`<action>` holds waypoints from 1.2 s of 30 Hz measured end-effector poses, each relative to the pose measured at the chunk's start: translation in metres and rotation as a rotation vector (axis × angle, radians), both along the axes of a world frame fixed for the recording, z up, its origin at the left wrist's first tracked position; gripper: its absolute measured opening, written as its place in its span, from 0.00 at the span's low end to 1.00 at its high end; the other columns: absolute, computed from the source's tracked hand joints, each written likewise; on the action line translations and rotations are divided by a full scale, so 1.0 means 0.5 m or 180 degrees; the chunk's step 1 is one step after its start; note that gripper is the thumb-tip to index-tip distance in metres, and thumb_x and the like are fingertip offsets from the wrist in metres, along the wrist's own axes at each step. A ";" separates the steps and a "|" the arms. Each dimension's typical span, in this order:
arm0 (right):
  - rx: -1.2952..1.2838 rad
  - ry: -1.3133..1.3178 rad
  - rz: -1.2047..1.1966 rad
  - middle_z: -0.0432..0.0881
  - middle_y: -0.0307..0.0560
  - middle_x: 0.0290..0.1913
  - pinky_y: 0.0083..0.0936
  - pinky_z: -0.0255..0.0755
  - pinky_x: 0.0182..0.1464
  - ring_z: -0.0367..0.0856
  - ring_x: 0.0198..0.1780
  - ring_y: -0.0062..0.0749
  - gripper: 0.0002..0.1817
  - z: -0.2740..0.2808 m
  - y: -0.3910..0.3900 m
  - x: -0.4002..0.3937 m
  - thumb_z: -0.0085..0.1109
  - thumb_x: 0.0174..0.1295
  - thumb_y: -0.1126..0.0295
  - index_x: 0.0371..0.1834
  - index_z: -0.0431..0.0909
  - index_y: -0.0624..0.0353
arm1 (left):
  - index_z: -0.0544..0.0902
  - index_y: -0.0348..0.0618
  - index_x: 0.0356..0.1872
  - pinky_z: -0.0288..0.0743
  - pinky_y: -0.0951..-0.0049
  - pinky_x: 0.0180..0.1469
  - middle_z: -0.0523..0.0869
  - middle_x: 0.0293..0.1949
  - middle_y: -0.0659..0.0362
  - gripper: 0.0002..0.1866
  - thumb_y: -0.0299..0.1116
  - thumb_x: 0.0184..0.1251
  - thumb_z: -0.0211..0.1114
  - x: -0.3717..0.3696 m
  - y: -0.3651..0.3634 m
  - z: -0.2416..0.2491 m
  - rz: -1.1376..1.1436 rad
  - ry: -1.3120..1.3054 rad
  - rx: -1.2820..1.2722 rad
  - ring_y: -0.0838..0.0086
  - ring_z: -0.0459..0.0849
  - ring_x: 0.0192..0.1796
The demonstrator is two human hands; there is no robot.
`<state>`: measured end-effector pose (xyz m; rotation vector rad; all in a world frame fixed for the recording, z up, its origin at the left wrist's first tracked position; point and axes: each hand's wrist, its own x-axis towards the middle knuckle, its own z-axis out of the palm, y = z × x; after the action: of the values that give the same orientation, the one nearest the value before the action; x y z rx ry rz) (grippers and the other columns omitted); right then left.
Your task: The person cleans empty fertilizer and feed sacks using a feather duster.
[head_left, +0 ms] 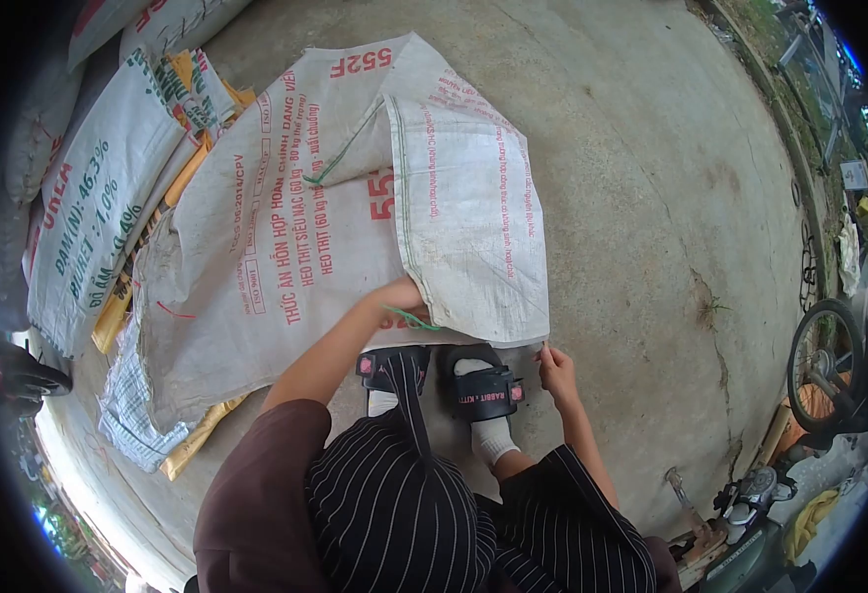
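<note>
A large white woven feed sack (355,217) with red print lies spread on the ground before me, one end folded over into a flap (473,227). My left hand (406,294) reaches under the edge of this flap, and its fingers are hidden by the sack. A green string (409,318) hangs by that wrist. At the sack's near right corner, my right hand (555,372) is closed, pinching the edge between thumb and fingers.
Several other sacks, among them a white urea sack (98,203), are piled at the left. My feet in black sandals (486,393) stand at the sack's near edge. A bicycle wheel (827,364) and a motorbike (755,499) are on the right of the concrete floor (641,227).
</note>
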<state>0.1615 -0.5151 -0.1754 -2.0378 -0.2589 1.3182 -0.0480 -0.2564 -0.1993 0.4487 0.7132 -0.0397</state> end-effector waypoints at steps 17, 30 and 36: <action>-0.0130 -0.0524 -0.0312 0.61 0.29 0.10 0.16 0.47 0.13 0.55 0.11 0.12 0.22 -0.005 -0.017 0.080 0.48 0.63 0.54 0.19 0.74 0.58 | 0.73 0.33 0.43 0.76 0.58 0.45 0.78 0.40 0.50 0.15 0.33 0.59 0.53 0.258 0.719 0.013 0.2156 0.1196 0.2463 0.57 0.79 0.43; 0.0031 -0.0560 -0.0695 0.63 0.29 0.11 0.15 0.48 0.13 0.57 0.11 0.12 0.22 -0.004 0.016 0.052 0.50 0.63 0.55 0.16 0.72 0.58 | 0.60 0.32 0.59 0.67 0.68 0.56 0.73 0.53 0.41 0.43 0.49 0.46 0.67 0.279 0.607 0.000 0.0048 0.2512 0.4818 0.54 0.73 0.56; -0.0162 -0.0476 -0.1103 0.65 0.30 0.14 0.16 0.50 0.18 0.59 0.17 0.13 0.23 0.018 0.050 0.073 0.50 0.63 0.57 0.14 0.70 0.59 | 0.59 0.32 0.61 0.65 0.64 0.57 0.74 0.52 0.45 0.43 0.39 0.43 0.70 0.267 0.429 -0.056 0.0451 0.1807 0.5573 0.55 0.72 0.56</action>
<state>0.1977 -0.4903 -0.1663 -2.1114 0.0621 0.9710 0.0856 -0.0418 -0.2273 2.1095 1.2211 0.6696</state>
